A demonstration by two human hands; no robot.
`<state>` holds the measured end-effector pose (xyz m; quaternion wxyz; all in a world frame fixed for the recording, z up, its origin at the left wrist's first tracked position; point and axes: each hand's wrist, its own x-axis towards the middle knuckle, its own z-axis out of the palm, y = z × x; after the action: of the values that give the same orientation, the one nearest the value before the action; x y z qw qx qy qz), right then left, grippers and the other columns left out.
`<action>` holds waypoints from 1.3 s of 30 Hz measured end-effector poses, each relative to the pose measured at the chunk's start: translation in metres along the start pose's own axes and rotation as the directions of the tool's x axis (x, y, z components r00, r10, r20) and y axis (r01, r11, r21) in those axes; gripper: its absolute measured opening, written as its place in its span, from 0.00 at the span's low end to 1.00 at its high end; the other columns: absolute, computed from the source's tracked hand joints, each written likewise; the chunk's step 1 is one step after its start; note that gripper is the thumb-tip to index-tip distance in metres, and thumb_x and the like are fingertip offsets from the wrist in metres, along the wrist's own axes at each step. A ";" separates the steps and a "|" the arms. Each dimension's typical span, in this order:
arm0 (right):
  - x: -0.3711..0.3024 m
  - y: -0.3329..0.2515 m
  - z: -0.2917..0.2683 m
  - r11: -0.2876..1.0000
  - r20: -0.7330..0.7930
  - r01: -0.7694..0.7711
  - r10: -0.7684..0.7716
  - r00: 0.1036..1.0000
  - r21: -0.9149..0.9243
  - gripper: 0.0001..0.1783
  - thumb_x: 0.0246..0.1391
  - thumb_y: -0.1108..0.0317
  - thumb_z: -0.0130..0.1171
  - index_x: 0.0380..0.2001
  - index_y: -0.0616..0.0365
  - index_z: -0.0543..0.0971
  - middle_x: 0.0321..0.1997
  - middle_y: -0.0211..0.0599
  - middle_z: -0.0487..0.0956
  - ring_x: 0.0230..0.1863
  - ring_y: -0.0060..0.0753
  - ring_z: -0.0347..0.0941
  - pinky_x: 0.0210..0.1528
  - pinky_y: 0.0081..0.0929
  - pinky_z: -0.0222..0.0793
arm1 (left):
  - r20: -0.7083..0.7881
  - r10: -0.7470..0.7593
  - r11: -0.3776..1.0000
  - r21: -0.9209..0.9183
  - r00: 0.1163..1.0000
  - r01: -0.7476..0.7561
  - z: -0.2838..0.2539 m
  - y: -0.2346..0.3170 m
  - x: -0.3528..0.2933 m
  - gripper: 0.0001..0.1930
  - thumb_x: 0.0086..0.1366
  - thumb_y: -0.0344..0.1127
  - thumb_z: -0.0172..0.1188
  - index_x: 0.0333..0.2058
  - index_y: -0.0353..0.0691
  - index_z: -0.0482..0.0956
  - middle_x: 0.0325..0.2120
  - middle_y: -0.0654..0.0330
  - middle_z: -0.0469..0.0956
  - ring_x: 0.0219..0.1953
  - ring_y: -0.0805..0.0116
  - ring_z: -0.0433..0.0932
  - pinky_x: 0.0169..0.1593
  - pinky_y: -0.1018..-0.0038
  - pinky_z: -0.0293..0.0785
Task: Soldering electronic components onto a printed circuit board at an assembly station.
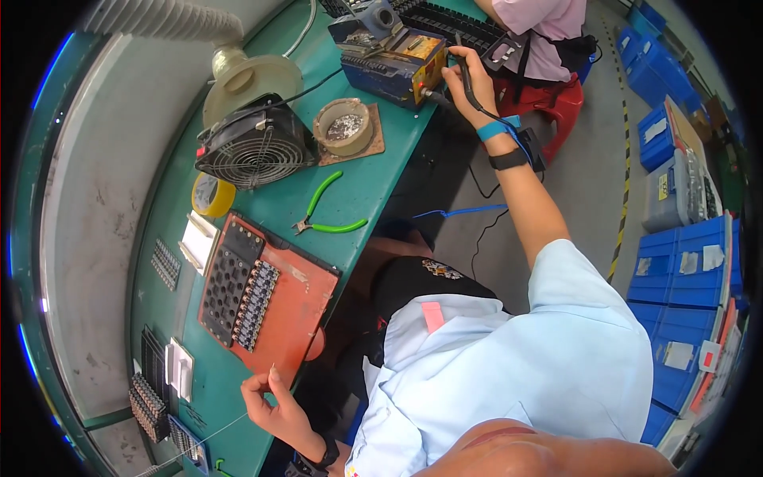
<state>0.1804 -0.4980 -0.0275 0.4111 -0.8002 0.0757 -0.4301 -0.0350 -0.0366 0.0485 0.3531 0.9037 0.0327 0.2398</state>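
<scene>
My right hand [474, 86], at the far right end of the bench, is closed around the black handle of a soldering iron [467, 84]. It is beside a dark blue soldering station [389, 75], and a blue strap and a black band circle that wrist. My left hand [276, 409] pinches thin solder wire [225, 428] near the bench's front edge, with a short end sticking up past the fingertips. Beyond it, on an orange-red mat [298, 298], lies a black fixture [232, 274] with a row of small electronic parts [256, 306] along it.
Green-handled cutters [338, 228], a round tin [343, 127], a black fan [258, 147] and yellow tape [214, 195] are on the green bench. White trays [199, 241] and part strips [149, 407] lie left. A person in pink [548, 28] sits on a red stool [566, 111]. Blue bins [675, 262] line the right.
</scene>
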 end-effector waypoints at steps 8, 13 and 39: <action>-0.011 -0.007 -0.006 0.998 -0.056 0.068 -0.067 0.996 0.015 0.26 0.49 0.69 0.61 0.51 0.57 0.65 0.34 0.33 0.75 0.36 0.24 0.72 0.38 0.23 0.68 | 0.053 0.006 0.999 -0.043 0.999 -0.003 0.006 0.013 -0.004 0.05 0.59 0.25 0.57 0.26 0.33 0.71 0.21 0.63 0.66 0.24 0.75 0.63 0.28 0.79 0.58; -0.091 -0.114 -0.025 0.949 0.102 -0.003 -0.031 0.994 0.315 0.26 0.51 0.72 0.59 0.52 0.59 0.63 0.39 0.32 0.74 0.41 0.21 0.69 0.42 0.21 0.64 | 0.177 0.176 0.984 -0.058 0.968 -0.168 0.023 0.019 -0.013 0.04 0.62 0.24 0.54 0.28 0.32 0.70 0.25 0.63 0.66 0.28 0.77 0.65 0.31 0.82 0.61; -0.107 -0.179 0.006 0.819 0.233 0.049 -0.219 0.947 0.571 0.18 0.54 0.74 0.53 0.48 0.62 0.65 0.31 0.33 0.73 0.31 0.18 0.68 0.36 0.19 0.66 | -0.002 0.269 0.960 -0.085 0.963 -0.268 -0.006 -0.015 -0.009 0.03 0.58 0.22 0.55 0.32 0.32 0.71 0.28 0.59 0.68 0.28 0.69 0.66 0.32 0.78 0.64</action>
<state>0.0767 -0.3271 0.0330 0.6016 -0.7023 -0.1710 -0.3400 -0.0441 -0.0242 0.0387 0.3553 0.8852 -0.1021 0.2826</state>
